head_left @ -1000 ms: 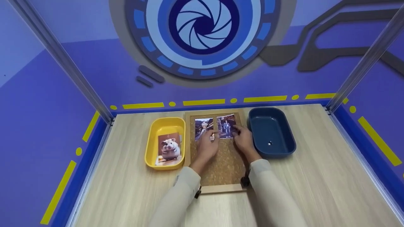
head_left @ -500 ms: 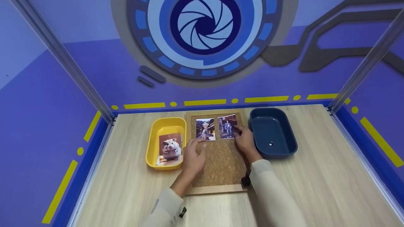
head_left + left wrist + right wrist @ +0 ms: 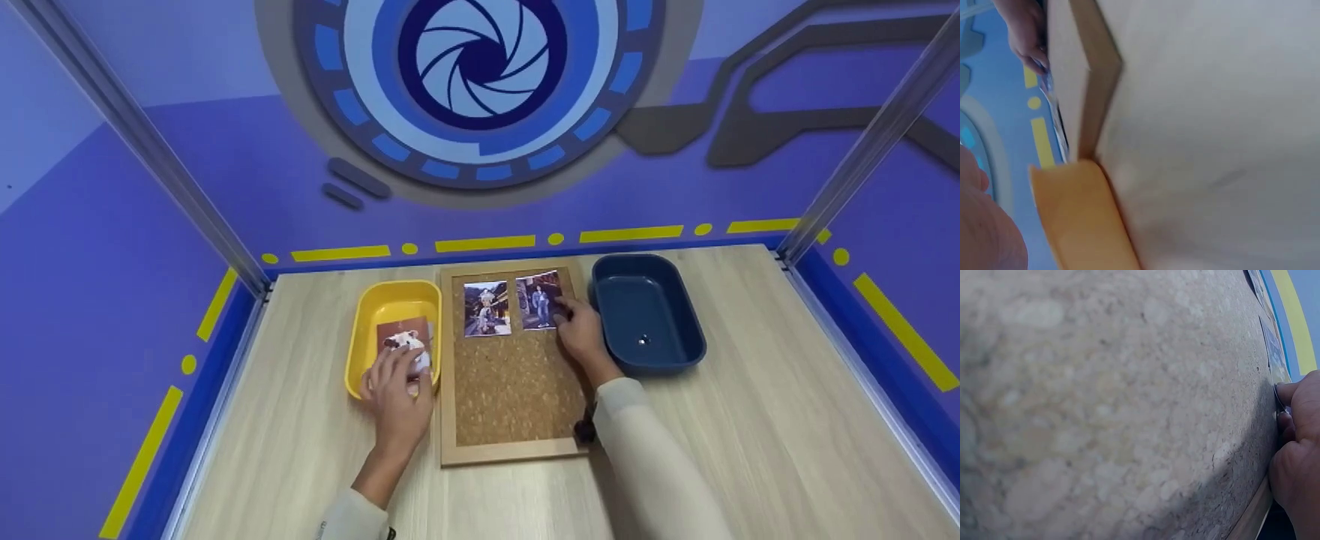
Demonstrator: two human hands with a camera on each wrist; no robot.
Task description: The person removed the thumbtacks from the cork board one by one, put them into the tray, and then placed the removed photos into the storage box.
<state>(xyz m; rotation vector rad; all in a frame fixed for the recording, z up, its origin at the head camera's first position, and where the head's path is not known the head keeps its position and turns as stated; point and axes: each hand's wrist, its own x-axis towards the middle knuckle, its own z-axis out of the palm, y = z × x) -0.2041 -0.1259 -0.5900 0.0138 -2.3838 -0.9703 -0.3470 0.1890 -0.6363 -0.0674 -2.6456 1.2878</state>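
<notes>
My left hand [image 3: 400,396] reaches over the near end of the yellow tray [image 3: 355,330], with loosely bent fingers over the hamster photo [image 3: 401,328] in it. Whether they touch the photo I cannot tell. My right hand [image 3: 583,334] is at the right edge of a photo of a standing person [image 3: 536,298] on the corkboard [image 3: 517,390]. In the right wrist view the fingertips [image 3: 1286,391] pinch that photo's edge. Left of it, a photo of a figure in a street [image 3: 486,307] lies flat on the cork.
A dark blue tray [image 3: 641,315] stands right of the corkboard, close to my right hand. The yellow tray stands close along the board's left side. A wooden frame [image 3: 517,452] borders the cork. Behind the table [image 3: 787,390] rises a blue printed wall [image 3: 495,217].
My left hand has left the lower edge of the left photo and moved left to the yellow tray. My right hand stays at the right photo's edge.
</notes>
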